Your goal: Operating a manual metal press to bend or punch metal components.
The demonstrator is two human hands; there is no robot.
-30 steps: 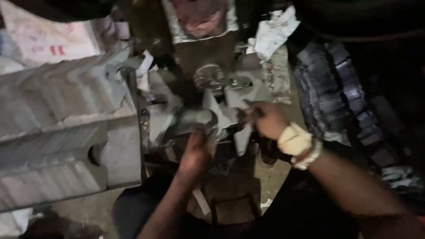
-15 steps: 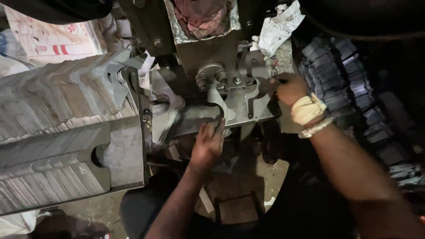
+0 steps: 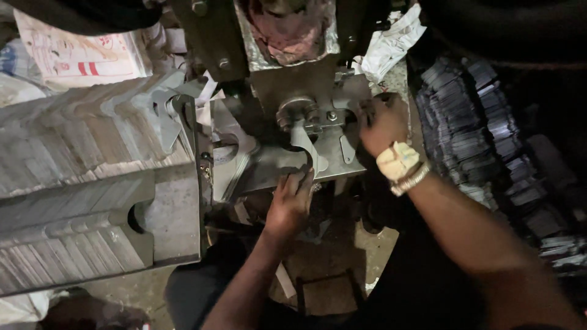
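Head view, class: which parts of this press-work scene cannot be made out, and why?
- Left hand fingertips: tucked under the flat metal plate.
- Right hand: what its curled fingers grip is covered by the hand.
- Stack of dark metal pieces: fades into shadow.
- Stack of cut grey blanks: cut off by the left edge.

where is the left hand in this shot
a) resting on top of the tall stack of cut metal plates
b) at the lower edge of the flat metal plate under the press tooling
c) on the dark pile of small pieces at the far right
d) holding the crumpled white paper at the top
b: the left hand has its fingers at the lower edge of the flat metal plate, below the press tooling, away from the plate stack.
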